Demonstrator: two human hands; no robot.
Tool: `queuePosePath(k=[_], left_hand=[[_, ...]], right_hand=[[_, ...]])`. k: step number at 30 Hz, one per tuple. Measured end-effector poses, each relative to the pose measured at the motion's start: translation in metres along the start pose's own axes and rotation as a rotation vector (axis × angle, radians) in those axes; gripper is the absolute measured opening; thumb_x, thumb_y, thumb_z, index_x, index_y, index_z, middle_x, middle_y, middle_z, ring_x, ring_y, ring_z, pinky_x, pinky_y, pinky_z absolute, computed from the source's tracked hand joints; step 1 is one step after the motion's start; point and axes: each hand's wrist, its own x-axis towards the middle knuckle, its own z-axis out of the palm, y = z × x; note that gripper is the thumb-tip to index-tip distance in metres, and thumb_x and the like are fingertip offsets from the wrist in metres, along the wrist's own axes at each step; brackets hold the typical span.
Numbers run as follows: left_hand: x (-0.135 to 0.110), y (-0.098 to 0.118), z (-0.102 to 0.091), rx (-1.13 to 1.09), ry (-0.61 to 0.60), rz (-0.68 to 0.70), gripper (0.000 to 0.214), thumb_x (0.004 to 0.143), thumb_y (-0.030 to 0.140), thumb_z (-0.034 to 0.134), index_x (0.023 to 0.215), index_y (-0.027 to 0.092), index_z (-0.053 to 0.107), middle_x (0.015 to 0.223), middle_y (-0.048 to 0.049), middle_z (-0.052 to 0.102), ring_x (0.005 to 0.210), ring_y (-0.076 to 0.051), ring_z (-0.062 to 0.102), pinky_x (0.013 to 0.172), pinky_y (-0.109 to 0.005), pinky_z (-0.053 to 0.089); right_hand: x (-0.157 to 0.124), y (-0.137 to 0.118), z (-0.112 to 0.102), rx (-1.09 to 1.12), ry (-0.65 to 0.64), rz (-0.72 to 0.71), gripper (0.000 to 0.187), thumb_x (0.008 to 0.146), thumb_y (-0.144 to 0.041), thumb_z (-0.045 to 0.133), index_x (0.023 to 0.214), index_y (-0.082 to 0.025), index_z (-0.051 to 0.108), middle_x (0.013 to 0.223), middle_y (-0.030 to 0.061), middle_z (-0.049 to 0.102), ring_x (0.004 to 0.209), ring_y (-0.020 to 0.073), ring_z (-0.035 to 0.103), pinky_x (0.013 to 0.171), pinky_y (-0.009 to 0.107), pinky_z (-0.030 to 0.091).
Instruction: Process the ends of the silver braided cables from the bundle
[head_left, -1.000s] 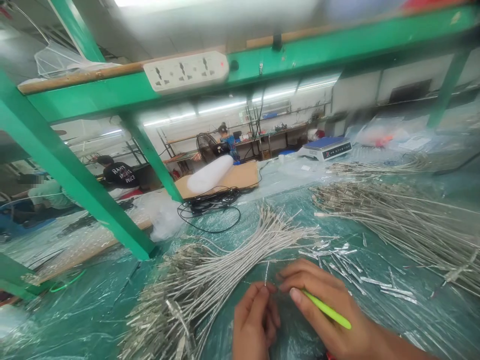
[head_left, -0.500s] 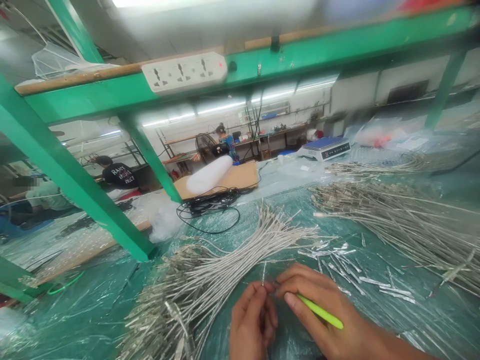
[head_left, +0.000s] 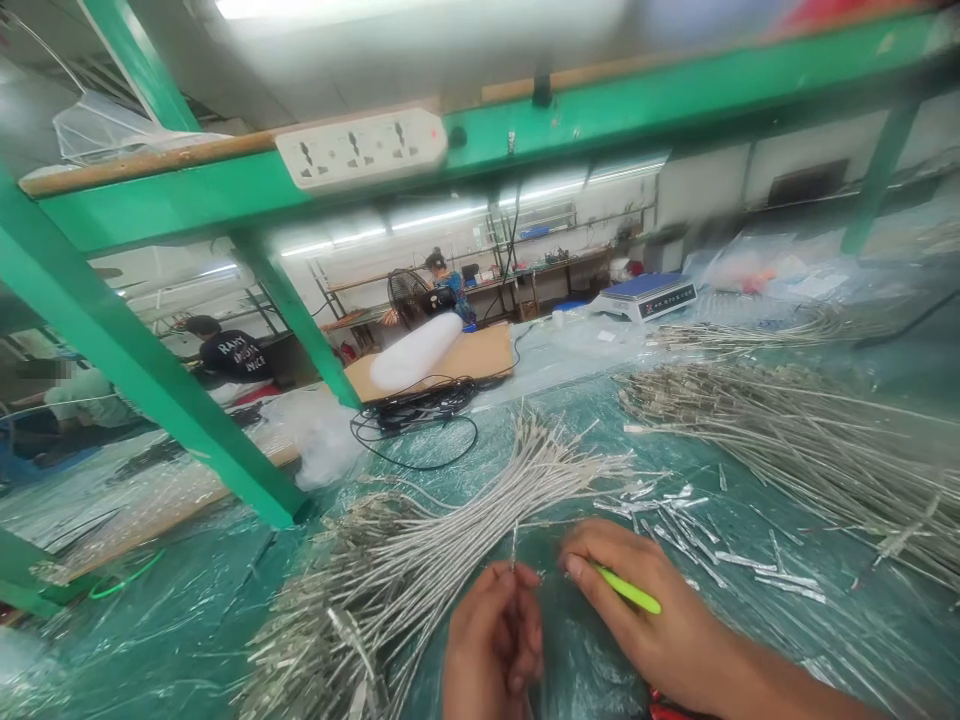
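Note:
My left hand [head_left: 491, 635] pinches a thin silvery cable [head_left: 514, 545] between thumb and fingers, its end pointing up. To its right, my right hand [head_left: 660, 605] is closed round a slim tool with a neon yellow-green handle [head_left: 631, 592]; its working tip is hidden by the fingers. A gap separates the two hands. Just behind and left of them, a big bundle of silvery braided cables [head_left: 465, 515] lies fanned out on the green table covering [head_left: 577, 660]. Strips of shiny foil [head_left: 690, 535] are scattered beyond my right hand.
A second cable pile [head_left: 750, 430] lies at right. Behind are a weighing scale [head_left: 645, 297], a coil of black cable [head_left: 420, 405] and a white foam roll [head_left: 416, 350]. A green frame [head_left: 187, 380] with a power strip [head_left: 360, 148] rises in front. Something red [head_left: 667, 706] shows under my right wrist.
My right hand has drawn back from my left, opening a gap between them. My left hand has shifted slightly left with the cable still in it. The red thing has come into view.

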Motion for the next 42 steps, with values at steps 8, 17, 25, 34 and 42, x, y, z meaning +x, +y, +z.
queuePosePath(k=[8,17,25,34,42], left_hand=[[0.004,-0.004,-0.002,-0.045,0.001,0.016,0.014,0.079,0.027,0.062,0.081,0.014,0.067,0.05,0.0027,0.054,0.032,-0.002,0.027,0.036,-0.017,0.019],[0.0,-0.005,0.006,0.017,0.015,-0.037,0.034,0.08,0.037,0.067,0.104,0.014,0.065,0.05,0.0026,0.056,0.031,-0.001,0.023,0.033,-0.016,0.018],[0.002,-0.004,0.003,0.016,-0.078,-0.03,0.024,0.086,0.039,0.061,0.091,0.016,0.063,0.05,0.0018,0.058,0.03,-0.001,0.025,0.032,-0.014,0.021],[0.003,-0.006,-0.001,0.014,-0.143,-0.039,0.022,0.087,0.038,0.059,0.089,0.016,0.062,0.052,0.0004,0.061,0.029,-0.001,0.026,0.032,-0.014,0.021],[0.007,-0.01,-0.004,0.023,-0.142,-0.056,0.027,0.082,0.042,0.064,0.086,0.016,0.063,0.047,0.0013,0.058,0.028,-0.001,0.024,0.032,-0.014,0.017]], right_hand=[[0.0,-0.021,-0.008,0.075,0.011,-0.256,0.024,0.086,-0.004,0.049,0.099,-0.015,0.066,0.086,0.0083,0.068,0.083,0.0176,0.065,0.074,0.029,0.054],[0.001,-0.021,-0.005,0.111,-0.022,-0.241,0.024,0.088,-0.005,0.047,0.096,-0.014,0.067,0.084,0.0095,0.069,0.082,0.0187,0.065,0.075,0.033,0.054],[0.0,-0.02,-0.006,0.111,-0.036,-0.206,0.023,0.089,-0.007,0.045,0.091,-0.014,0.066,0.08,0.0093,0.069,0.08,0.0188,0.064,0.074,0.032,0.054],[0.001,-0.019,-0.007,0.087,-0.016,-0.208,0.021,0.089,-0.007,0.045,0.089,-0.016,0.065,0.081,0.0077,0.069,0.078,0.0175,0.065,0.074,0.03,0.053],[0.002,-0.018,-0.007,0.13,-0.072,-0.196,0.022,0.092,-0.014,0.045,0.089,-0.015,0.066,0.079,0.009,0.068,0.078,0.0191,0.064,0.075,0.033,0.053]])
